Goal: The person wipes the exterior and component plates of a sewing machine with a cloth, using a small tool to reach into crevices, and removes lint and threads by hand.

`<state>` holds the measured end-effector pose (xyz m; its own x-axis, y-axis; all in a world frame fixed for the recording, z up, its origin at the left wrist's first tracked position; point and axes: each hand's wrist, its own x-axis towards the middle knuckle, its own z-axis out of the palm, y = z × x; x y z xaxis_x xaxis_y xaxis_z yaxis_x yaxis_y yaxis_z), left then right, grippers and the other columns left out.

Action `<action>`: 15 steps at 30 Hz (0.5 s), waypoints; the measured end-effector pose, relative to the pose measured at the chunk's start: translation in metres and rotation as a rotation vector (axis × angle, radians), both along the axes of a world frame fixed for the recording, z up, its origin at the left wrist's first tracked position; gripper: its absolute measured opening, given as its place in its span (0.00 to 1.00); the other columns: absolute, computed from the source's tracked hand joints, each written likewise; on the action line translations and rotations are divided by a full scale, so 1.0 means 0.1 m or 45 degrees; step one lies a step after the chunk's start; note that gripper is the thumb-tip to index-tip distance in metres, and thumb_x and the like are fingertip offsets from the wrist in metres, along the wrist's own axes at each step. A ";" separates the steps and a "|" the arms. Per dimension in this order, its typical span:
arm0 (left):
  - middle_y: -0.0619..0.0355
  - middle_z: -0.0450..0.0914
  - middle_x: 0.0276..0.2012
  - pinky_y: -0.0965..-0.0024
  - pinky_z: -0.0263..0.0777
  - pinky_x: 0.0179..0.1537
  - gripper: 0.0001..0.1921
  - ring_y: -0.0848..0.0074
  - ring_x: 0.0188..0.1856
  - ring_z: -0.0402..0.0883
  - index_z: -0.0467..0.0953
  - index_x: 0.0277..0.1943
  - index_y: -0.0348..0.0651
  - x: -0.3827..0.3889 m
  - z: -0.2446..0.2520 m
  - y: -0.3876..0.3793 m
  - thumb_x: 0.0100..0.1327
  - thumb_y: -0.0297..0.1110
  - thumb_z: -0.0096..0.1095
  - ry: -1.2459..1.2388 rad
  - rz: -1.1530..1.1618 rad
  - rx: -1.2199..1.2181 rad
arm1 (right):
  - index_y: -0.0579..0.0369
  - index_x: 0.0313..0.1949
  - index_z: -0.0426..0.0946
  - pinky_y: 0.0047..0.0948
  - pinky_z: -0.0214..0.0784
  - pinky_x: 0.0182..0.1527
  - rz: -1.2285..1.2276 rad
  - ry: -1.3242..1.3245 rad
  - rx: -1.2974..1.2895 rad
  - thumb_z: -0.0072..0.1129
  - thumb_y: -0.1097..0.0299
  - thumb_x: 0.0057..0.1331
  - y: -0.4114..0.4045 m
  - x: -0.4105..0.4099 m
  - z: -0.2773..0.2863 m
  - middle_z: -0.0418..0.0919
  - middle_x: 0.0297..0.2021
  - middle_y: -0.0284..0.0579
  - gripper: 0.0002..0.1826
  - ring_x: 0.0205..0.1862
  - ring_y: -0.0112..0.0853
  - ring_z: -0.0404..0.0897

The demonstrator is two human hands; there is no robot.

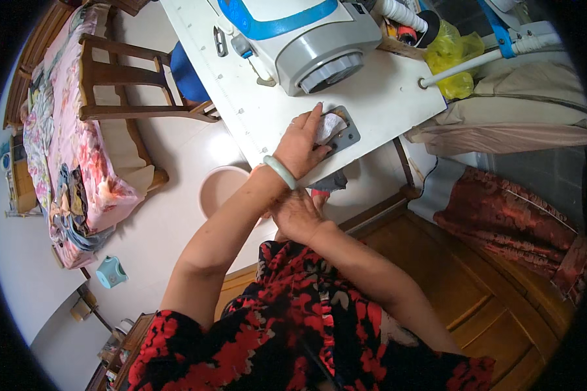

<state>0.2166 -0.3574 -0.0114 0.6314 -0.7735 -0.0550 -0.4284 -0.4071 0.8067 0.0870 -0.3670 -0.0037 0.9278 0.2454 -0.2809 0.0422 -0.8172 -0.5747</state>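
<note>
My left hand point(301, 141), with a pale green bangle point(280, 172) at its wrist, is on the white sewing table near its front edge. Its fingers and thumb lie around a crumpled white scrap point(330, 128), partly under the hand, over a grey metal plate point(349, 139) set in the tabletop. Whether the scrap is cloth or paper I cannot tell. Beneath my left wrist, my right hand point(296, 215) is curled just off the table's edge; its fingertips are hidden. Beyond the left hand stands a white, blue and grey sewing machine point(293, 49) with a handwheel point(332, 73).
Thread snips point(220, 41) lie left of the machine. A box holding thread spools point(406, 36) and a yellow plastic bag point(450, 54) are at the back right. A pink basin point(225, 190) and a wooden chair point(127, 78) stand on the floor at left, near a bed point(107, 181).
</note>
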 end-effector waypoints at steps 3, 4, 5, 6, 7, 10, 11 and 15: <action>0.39 0.67 0.61 0.60 0.66 0.62 0.39 0.47 0.59 0.70 0.60 0.68 0.37 0.05 0.08 0.06 0.53 0.30 0.71 0.028 0.013 -0.045 | 0.51 0.62 0.66 0.50 0.61 0.62 0.017 0.198 0.027 0.76 0.61 0.42 -0.04 0.08 0.16 0.66 0.60 0.50 0.45 0.61 0.51 0.64; 0.39 0.67 0.61 0.60 0.66 0.62 0.39 0.47 0.59 0.70 0.60 0.68 0.37 0.07 0.09 0.08 0.53 0.30 0.71 0.027 0.012 -0.047 | 0.51 0.62 0.66 0.50 0.61 0.62 0.016 0.197 0.025 0.76 0.61 0.42 -0.03 0.07 0.12 0.66 0.60 0.50 0.45 0.61 0.51 0.64; 0.40 0.68 0.61 0.60 0.66 0.63 0.35 0.49 0.61 0.71 0.63 0.66 0.37 0.09 0.10 0.10 0.56 0.30 0.69 0.050 0.033 -0.098 | 0.51 0.58 0.69 0.50 0.62 0.60 -0.019 0.056 -0.007 0.76 0.61 0.40 -0.01 0.05 0.07 0.68 0.57 0.50 0.43 0.60 0.51 0.66; 0.40 0.69 0.61 0.60 0.65 0.63 0.32 0.51 0.62 0.71 0.65 0.65 0.37 0.10 0.12 0.12 0.58 0.31 0.67 0.070 0.055 -0.150 | 0.52 0.55 0.73 0.49 0.63 0.59 -0.052 -0.086 -0.039 0.76 0.61 0.38 0.01 0.02 0.04 0.70 0.55 0.49 0.41 0.58 0.50 0.67; 0.40 0.69 0.61 0.60 0.65 0.63 0.32 0.51 0.62 0.71 0.65 0.65 0.37 0.11 0.09 0.15 0.58 0.31 0.67 0.065 0.054 -0.154 | 0.52 0.55 0.73 0.49 0.63 0.59 -0.052 -0.092 -0.044 0.76 0.61 0.38 0.02 0.00 0.03 0.70 0.55 0.49 0.41 0.58 0.50 0.67; 0.40 0.70 0.62 0.60 0.63 0.65 0.21 0.50 0.64 0.70 0.72 0.60 0.35 0.10 -0.07 0.21 0.65 0.31 0.58 0.087 0.057 -0.208 | 0.53 0.40 0.83 0.46 0.64 0.54 0.010 0.008 -0.160 0.62 0.60 0.53 0.06 -0.04 -0.08 0.75 0.45 0.47 0.17 0.53 0.46 0.68; 0.40 0.71 0.61 0.59 0.63 0.65 0.21 0.50 0.64 0.70 0.72 0.60 0.36 0.09 -0.06 0.19 0.65 0.31 0.57 0.101 0.033 -0.198 | 0.53 0.40 0.83 0.47 0.64 0.54 -0.030 -0.047 -0.138 0.59 0.61 0.55 0.06 -0.07 -0.12 0.75 0.45 0.47 0.15 0.53 0.46 0.68; 0.42 0.74 0.59 0.59 0.67 0.61 0.16 0.51 0.61 0.74 0.77 0.54 0.36 0.06 0.27 0.24 0.65 0.32 0.60 0.067 0.054 -0.224 | 0.52 0.48 0.79 0.52 0.62 0.56 -0.069 -0.122 -0.100 0.57 0.62 0.57 0.11 -0.10 -0.14 0.74 0.50 0.50 0.19 0.57 0.50 0.66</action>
